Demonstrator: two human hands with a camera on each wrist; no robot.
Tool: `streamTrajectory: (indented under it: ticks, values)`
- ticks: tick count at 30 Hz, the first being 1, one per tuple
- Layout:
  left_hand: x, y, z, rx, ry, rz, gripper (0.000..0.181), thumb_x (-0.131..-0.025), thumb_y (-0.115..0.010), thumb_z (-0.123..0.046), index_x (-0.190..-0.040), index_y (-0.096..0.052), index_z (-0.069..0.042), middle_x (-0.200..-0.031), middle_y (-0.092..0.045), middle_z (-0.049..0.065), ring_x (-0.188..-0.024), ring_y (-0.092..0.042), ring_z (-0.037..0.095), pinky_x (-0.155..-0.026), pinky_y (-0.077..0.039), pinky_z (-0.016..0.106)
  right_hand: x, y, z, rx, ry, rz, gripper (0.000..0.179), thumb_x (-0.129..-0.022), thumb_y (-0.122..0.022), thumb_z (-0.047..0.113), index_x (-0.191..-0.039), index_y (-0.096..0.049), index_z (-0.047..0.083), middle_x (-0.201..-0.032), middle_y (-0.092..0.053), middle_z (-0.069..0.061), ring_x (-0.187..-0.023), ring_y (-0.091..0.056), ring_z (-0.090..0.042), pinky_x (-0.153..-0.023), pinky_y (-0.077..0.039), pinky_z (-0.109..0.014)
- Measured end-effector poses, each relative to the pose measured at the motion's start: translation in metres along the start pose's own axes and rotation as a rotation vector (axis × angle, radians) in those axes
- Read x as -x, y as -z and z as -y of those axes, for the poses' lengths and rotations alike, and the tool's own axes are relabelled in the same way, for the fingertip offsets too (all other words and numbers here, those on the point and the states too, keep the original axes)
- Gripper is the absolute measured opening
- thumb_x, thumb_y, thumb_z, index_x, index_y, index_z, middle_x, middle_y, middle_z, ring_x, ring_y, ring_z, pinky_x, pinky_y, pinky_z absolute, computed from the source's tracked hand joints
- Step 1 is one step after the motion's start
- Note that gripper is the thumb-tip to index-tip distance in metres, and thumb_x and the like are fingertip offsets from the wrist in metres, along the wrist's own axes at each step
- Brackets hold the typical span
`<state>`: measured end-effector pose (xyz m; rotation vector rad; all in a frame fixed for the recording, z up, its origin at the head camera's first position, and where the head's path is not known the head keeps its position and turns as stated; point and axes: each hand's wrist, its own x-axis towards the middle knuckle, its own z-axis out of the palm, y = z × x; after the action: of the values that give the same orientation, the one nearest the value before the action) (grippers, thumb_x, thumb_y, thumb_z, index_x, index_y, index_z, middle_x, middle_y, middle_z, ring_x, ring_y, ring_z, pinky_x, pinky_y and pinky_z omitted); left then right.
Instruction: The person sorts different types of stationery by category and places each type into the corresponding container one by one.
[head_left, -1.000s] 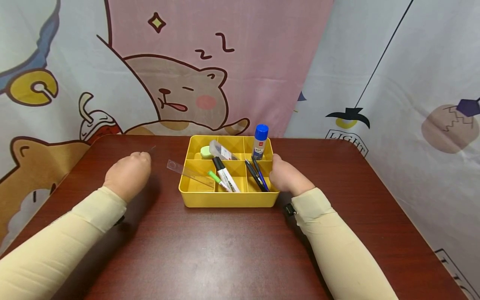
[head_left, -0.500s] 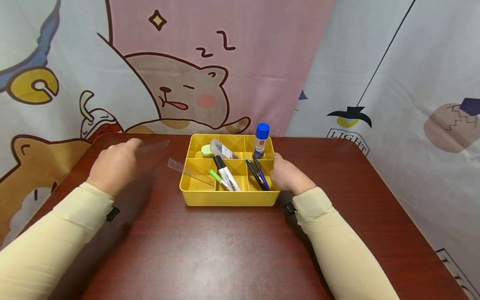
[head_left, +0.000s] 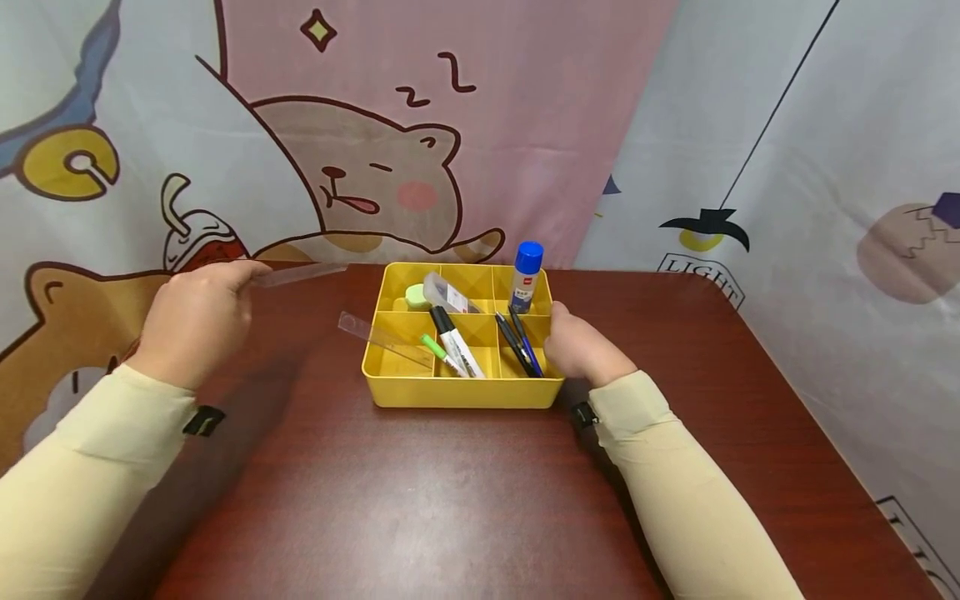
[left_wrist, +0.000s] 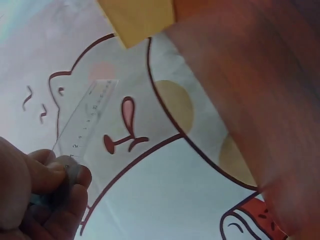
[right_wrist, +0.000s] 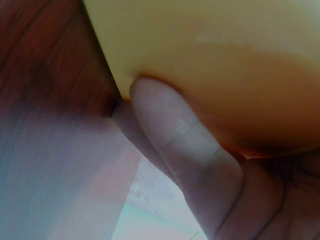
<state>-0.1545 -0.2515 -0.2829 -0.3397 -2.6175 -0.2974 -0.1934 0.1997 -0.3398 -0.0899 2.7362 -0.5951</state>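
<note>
My left hand [head_left: 198,321], off to the tray's left, pinches a clear plastic ruler [left_wrist: 92,120] between thumb and fingers. Its marked far end points up in the left wrist view; the fingers hide the near end. In the head view my right hand [head_left: 588,346] grips the right side of a yellow compartment tray [head_left: 465,393]. The thumb [right_wrist: 170,120] presses on the tray's yellow wall in the right wrist view; the other fingers are mostly hidden. Another clear ruler [head_left: 382,340] leans over the tray's left rim.
The tray holds a blue-capped glue stick [head_left: 527,275], a black-capped marker [head_left: 456,342], a green-capped pen [head_left: 442,356], several darker pens [head_left: 516,343], a pale green item [head_left: 416,296] and a clear case [head_left: 447,293]. It stands on a dark wooden table [head_left: 450,500] before a cartoon-printed cloth [head_left: 525,125].
My left hand has moved left and up, away from the tray, with the clear ruler, which now shows more plainly. The right hand stays at the tray's right side.
</note>
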Motion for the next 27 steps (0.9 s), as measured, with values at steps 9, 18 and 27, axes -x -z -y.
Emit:
streamTrajectory:
  ticks: [9, 18, 27]
  values:
    - [0.003, 0.012, -0.012, 0.1, -0.035, -0.019, 0.026, -0.1, -0.059, 0.0, -0.117, -0.076, -0.008, -0.107, -0.078, 0.02, -0.082, -0.072, 0.039, -0.072, -0.054, 0.057, 0.0, 0.0, 0.001, 0.007, 0.007, -0.008, 0.059, -0.101, -0.045, 0.009, -0.153, -0.023, -0.008, -0.133, -0.06, -0.027, -0.109, -0.065, -0.034, -0.109, -0.052, -0.053]
    - [0.004, 0.015, -0.028, 0.179, -0.045, 0.024, 0.023, -0.1, -0.064, -0.003, -0.118, -0.078, -0.008, -0.111, -0.079, 0.017, -0.096, -0.075, 0.038, -0.08, -0.055, 0.059, -0.001, 0.0, -0.001, 0.026, 0.028, -0.016, 0.056, -0.102, -0.042, 0.008, -0.152, -0.024, -0.01, -0.13, -0.062, -0.028, -0.105, -0.065, -0.033, -0.106, -0.053, -0.052]
    - [0.005, 0.015, -0.042, 0.197, -0.042, 0.115, 0.024, -0.101, -0.062, -0.003, -0.12, -0.077, -0.008, -0.113, -0.079, 0.013, -0.102, -0.076, 0.034, -0.085, -0.058, 0.056, -0.003, -0.002, -0.002, 0.032, 0.036, -0.022, 0.057, -0.101, -0.043, 0.008, -0.152, -0.024, -0.01, -0.128, -0.064, -0.028, -0.104, -0.066, -0.032, -0.105, -0.054, -0.052]
